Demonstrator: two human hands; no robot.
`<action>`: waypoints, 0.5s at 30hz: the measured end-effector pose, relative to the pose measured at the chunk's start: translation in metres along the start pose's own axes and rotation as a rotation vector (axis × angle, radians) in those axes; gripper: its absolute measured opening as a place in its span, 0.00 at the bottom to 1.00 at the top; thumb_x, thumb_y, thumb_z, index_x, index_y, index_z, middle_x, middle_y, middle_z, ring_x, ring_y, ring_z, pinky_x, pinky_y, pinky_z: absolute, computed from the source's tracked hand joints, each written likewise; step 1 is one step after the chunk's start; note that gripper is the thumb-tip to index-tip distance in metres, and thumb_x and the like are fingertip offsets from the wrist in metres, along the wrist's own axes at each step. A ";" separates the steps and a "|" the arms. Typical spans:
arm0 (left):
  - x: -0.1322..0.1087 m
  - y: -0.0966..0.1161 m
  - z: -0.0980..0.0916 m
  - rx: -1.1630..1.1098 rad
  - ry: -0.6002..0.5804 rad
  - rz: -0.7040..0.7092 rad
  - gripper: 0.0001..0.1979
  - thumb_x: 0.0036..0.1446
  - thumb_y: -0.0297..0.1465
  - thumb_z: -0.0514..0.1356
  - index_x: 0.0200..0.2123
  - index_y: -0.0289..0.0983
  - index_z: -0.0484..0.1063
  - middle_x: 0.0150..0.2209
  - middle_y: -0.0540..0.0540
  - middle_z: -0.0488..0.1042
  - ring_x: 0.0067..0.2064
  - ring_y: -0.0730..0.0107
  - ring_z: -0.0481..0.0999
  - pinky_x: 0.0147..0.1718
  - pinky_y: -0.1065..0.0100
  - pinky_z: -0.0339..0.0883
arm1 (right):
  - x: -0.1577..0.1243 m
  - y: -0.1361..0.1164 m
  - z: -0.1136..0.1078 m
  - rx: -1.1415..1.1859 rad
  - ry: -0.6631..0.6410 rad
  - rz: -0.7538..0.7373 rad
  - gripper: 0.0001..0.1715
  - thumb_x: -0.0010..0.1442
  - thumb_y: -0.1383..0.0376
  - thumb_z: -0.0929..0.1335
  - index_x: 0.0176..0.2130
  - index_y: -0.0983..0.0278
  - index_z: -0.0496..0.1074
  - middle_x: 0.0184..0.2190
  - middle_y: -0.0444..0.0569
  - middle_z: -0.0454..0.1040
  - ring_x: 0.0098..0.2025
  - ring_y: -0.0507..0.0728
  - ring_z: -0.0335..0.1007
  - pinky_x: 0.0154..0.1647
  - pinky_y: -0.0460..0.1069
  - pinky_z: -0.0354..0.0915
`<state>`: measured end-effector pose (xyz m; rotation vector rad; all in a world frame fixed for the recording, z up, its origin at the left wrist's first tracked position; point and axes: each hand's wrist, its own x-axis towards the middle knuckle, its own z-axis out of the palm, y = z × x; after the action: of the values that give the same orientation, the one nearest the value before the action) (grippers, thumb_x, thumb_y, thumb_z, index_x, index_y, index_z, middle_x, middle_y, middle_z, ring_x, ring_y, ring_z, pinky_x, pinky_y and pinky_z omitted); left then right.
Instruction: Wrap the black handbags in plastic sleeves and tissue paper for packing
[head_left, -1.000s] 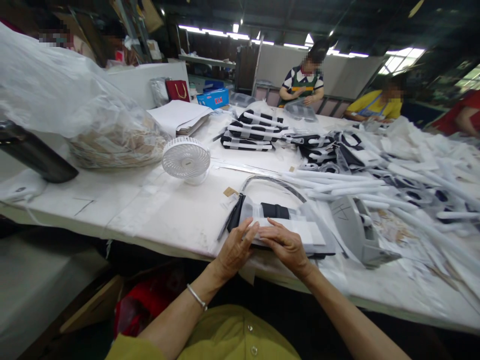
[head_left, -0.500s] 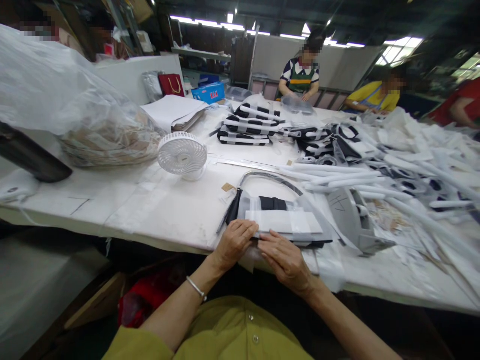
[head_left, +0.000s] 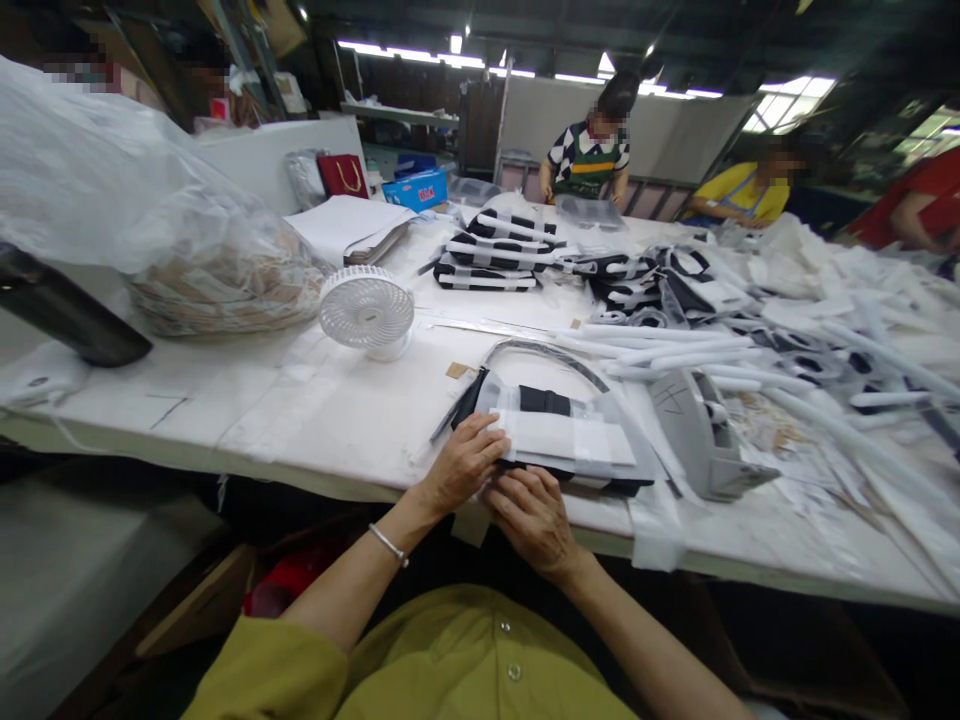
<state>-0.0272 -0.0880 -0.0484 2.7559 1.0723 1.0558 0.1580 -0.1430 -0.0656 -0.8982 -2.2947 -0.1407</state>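
Note:
A black handbag [head_left: 544,400] lies at the table's near edge, partly covered by clear plastic and a white strip [head_left: 561,437]. Its wrapped handle [head_left: 546,352] arches toward the far side, and a brown tag [head_left: 459,370] sits by its left corner. My left hand [head_left: 469,458] grips the near left part of the bag, fingers over the end of the white strip. Close beside it, my right hand [head_left: 531,515] is closed at the bag's near edge with fingers curled; its fingertips are partly hidden. A pale flap [head_left: 471,524] hangs below the hands.
Right of the bag stands a grey tape dispenser [head_left: 694,430]. A white fan [head_left: 367,312] is to the left. Farther back are stacked wrapped bags [head_left: 491,262] and white padded tubes [head_left: 667,345]. A co-worker [head_left: 592,150] stands across the table.
Both hands have shifted slightly left, the right one also lower, along the bag's near edge. The bag's left end looks turned and raised a little. The co-worker's hands have moved apart.

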 end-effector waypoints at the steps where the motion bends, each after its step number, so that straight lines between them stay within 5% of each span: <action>1: 0.000 -0.001 -0.001 -0.013 -0.010 0.012 0.17 0.58 0.21 0.58 0.51 0.37 0.69 0.49 0.43 0.76 0.62 0.57 0.66 0.62 0.50 0.60 | 0.003 -0.001 0.000 0.015 0.007 0.004 0.11 0.64 0.66 0.68 0.47 0.57 0.75 0.44 0.45 0.79 0.50 0.56 0.69 0.61 0.55 0.53; 7: 0.004 -0.009 -0.004 -0.045 -0.044 0.046 0.14 0.61 0.23 0.57 0.50 0.37 0.68 0.48 0.42 0.76 0.55 0.63 0.73 0.53 0.61 0.68 | 0.021 -0.005 -0.003 0.079 0.064 0.008 0.10 0.64 0.69 0.67 0.41 0.56 0.76 0.43 0.45 0.79 0.50 0.56 0.69 0.55 0.54 0.56; 15: 0.004 -0.014 -0.006 0.014 -0.113 0.060 0.15 0.60 0.25 0.60 0.50 0.37 0.67 0.48 0.41 0.74 0.52 0.62 0.73 0.50 0.62 0.67 | 0.023 0.003 -0.020 0.330 -0.016 -0.026 0.17 0.63 0.77 0.59 0.38 0.61 0.71 0.37 0.47 0.79 0.43 0.53 0.74 0.54 0.55 0.60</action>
<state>-0.0369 -0.0761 -0.0441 2.8366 0.9921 0.8893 0.1586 -0.1341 -0.0358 -0.7004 -2.2562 0.2285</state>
